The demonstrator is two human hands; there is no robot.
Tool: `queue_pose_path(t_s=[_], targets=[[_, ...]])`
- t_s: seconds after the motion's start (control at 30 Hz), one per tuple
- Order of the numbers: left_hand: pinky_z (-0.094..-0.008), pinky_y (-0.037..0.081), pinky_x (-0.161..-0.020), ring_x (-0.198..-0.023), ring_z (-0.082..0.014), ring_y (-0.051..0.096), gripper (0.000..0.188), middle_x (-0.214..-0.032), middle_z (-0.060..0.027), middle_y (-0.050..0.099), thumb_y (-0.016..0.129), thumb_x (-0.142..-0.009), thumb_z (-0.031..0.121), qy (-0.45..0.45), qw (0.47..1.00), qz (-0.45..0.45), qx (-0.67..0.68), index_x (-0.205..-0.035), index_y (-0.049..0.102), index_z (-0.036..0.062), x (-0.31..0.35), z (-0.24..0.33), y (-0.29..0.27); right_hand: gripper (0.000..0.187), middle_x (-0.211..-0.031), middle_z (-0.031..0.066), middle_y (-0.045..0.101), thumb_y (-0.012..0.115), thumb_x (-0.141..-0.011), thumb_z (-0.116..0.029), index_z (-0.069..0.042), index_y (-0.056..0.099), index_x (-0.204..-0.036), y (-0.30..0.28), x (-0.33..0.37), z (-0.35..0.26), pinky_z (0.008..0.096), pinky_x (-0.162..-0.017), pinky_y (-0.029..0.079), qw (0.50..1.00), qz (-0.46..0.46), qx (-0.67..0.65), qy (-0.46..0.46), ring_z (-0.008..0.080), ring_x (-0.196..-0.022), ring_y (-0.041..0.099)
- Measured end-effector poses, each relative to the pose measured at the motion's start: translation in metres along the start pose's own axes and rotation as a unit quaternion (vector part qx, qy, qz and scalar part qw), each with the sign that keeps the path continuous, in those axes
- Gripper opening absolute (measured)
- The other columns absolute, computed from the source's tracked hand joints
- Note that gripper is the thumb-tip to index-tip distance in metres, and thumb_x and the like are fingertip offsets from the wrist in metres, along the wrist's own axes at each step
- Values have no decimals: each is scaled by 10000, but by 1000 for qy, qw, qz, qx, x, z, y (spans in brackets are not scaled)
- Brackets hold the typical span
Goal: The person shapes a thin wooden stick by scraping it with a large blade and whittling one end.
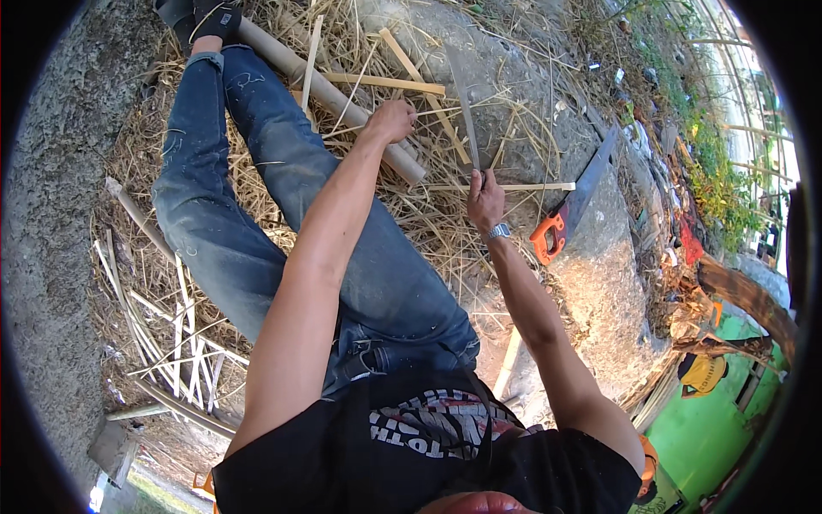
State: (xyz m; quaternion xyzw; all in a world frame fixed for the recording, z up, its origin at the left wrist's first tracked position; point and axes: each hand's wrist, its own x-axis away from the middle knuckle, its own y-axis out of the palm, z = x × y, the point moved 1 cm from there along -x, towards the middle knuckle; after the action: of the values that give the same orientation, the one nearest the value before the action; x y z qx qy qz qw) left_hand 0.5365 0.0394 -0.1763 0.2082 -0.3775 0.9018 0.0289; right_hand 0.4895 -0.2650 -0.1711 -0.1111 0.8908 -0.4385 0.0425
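Observation:
My right hand [485, 201], with a watch on its wrist, is closed around the lower end of a long, narrow machete [465, 107], whose grey blade points away from me. Left of it, my left hand [391, 121] is closed above the near end of a thick bamboo pole [317, 84]. A thin bamboo strip [441, 110] runs from its fingers toward the blade; the grip itself is partly hidden. Flat bamboo slats [411, 84] lie just beyond my left hand. To the right of my right hand, a handsaw [549, 237] with an orange handle rests on the ground.
Dry straw and shavings [428, 214] cover the ground around my outstretched legs [257, 163]. Pale cut strips [184, 343] are heaped at the left beside a rough grey wall [47, 214]. A person in a yellow cap [704, 374] is at the lower right, near a green surface [698, 437].

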Motion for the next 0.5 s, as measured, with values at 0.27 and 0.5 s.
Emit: queue_pose_path(t_s=[0.27,0.5], targets=[[-502,562,-888,-1023,-394,717,232,-1096,-188,767,616,-1029,266,31,999,14,-17,-1082,797,131,19,41,-22,595,-674,154,644,460,-1100,-571,-47,613,-865,-38,-17,62,447,-532,480,985,-63,-105,123,337,-576,625],[-536,547,-836,-979,-421,701,229,-1058,-181,745,616,-1024,272,155,974,162,44,-1142,741,120,80,112,-73,588,-674,45,569,400,-1121,-566,-49,566,-894,-97,-3,-30,289,-426,405,864,-16,-472,173,135,-463,526]])
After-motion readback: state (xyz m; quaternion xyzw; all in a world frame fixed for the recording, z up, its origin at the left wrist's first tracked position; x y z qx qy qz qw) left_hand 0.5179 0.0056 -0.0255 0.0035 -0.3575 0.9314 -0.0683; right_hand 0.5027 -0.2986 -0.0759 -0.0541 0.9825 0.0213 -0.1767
